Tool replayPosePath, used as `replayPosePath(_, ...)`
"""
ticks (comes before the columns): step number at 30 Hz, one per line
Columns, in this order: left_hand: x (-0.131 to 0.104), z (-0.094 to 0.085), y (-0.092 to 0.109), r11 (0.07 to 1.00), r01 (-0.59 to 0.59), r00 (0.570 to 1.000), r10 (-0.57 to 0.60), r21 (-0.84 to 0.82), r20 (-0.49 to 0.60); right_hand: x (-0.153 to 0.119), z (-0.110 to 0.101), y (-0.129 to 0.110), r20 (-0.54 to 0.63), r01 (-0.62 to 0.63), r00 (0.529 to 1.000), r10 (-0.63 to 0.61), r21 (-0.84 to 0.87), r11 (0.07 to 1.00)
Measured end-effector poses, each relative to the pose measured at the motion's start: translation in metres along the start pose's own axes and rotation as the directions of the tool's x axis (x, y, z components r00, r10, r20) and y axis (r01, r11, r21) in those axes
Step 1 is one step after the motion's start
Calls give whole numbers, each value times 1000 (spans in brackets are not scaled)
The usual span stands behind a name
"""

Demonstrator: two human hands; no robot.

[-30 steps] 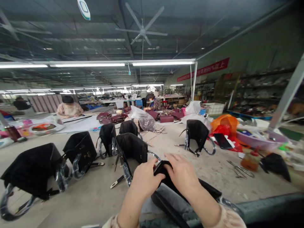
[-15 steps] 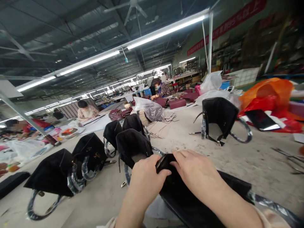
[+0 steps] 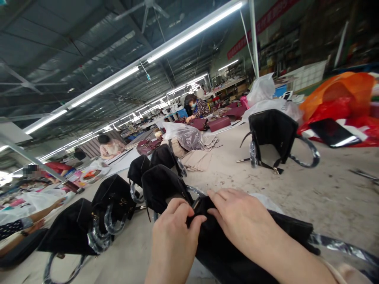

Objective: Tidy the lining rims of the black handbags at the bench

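A black bag lies directly before a worker at the near side of a counter, its edge gathered between two bare hands. The left hand pinches the dark material between thumb and bent fingers; the right hand, stretched across the bag, grips the same edge just beside it. A plastic-wrapped handle loops out to the right.

Just beyond the left hand stands a second bag, with a pair of similar bags close behind. Two more black bags sit together farther left, while a lone bag stands well apart on the right. Flat beige pieces lie fanned out near a clear plastic sack. At far right, a dark phone rests by red plastic, below an orange bag.

Across the workshop, a person in a patterned top leans over burgundy pieces, and another in pale pink bends over a work surface beneath slanting strip lights.
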State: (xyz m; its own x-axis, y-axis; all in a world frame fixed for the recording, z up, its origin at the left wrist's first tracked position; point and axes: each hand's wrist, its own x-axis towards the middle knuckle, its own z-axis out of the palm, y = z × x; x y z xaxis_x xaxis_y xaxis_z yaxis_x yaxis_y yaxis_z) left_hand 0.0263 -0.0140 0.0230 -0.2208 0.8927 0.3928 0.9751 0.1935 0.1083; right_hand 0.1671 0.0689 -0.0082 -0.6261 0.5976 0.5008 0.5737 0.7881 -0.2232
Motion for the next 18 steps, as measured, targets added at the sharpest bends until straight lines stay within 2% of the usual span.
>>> replayPosePath(5, 0, 0, -2, 1000, -15, 1000, 15, -18, 16, 0, 0, -3, -5, 1, 1000, -1, -9, 1000)
replayPosePath(13, 5, 4, -5, 971, -10, 999, 20, -240, 39, 3, -3, 0, 27, -18, 999, 18, 4, 1000)
replayPosePath(18, 6, 7, -9, 960, 24, 999, -12, -280, 45, 6, -3, 2, 21, -33, 999, 33, 0, 999)
